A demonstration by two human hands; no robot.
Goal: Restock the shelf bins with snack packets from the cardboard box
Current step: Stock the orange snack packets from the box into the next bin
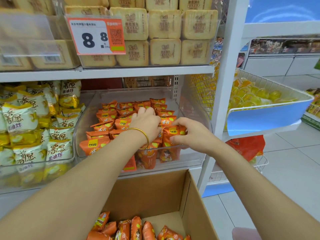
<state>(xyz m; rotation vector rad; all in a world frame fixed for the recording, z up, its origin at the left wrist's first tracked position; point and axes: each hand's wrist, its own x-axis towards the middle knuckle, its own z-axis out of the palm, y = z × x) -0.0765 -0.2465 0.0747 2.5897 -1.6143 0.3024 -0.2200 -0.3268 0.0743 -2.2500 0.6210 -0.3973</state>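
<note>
The right hand (190, 132) pinches an orange packet (170, 135) between thumb and curled fingers, holding it at the front right of the clear bin (195, 108). The packet stands nearly upright, its long axis running top to bottom, printed face toward the camera. It touches the packets next to it on its left. The left hand (147, 122), with a gold bangle (144, 135) at the wrist, lies just beside it. Its fingers are bent down among the rows of orange packets in the middle of the bin, and I cannot tell whether they grip one or only press on the rows.

The bin's left and middle are filled in rows. Its right side, beyond the held packet, shows bare clear wall, so the open room lies to the right of both hands, and the right hand is nearer to it.

The cardboard box (195, 205) sits directly below the bin and closer to the person, under both forearms. The remaining packets (136, 229) cluster along its near edge, toward the left. Fetching more would likely mean drawing a hand back and straight down.

Beside the bin on the left are yellow-and-white packets (24, 122).
</note>
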